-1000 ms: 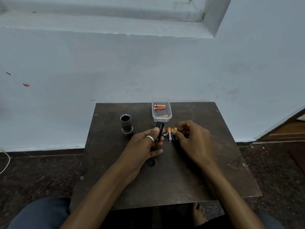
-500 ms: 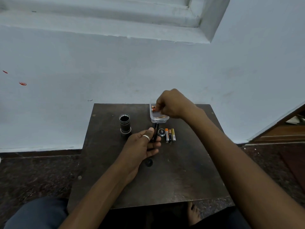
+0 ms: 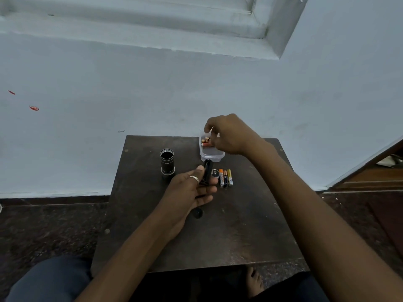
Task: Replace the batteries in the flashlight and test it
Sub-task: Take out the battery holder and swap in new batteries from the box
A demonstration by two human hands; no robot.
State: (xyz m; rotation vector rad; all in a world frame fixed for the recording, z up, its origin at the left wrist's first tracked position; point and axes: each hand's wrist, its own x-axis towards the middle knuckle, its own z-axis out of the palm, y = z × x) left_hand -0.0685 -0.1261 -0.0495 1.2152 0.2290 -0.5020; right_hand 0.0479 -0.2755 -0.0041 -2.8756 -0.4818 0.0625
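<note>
Flashlight body (image 3: 167,163) stands upright on the table (image 3: 239,225), open end up, just left of the clear plastic box (image 3: 211,155); head-down like that it cannot roll while you work.

Your left hand (image 3: 189,190) is closed around the black battery holder (image 3: 207,172), which sits just in front of the box, its far end tipped toward the box. Judged: held there so a fresh cell has a short way to travel.

Three used cells (image 3: 226,178) lie side by side, touching, in front of the box and to its right, apart from the orange batteries (image 3: 206,142) in the box's far end. Probably kept separate so old and new don't mix. A small round part (image 3: 215,173) lies between holder and used cells.

Your right hand (image 3: 229,134) hovers over the box's far end, fingertips pinched together just above the orange batteries. Whether they already hold one, I cannot tell.

A dark cap (image 3: 197,213) lies nearer you, well in front of the box.
</note>
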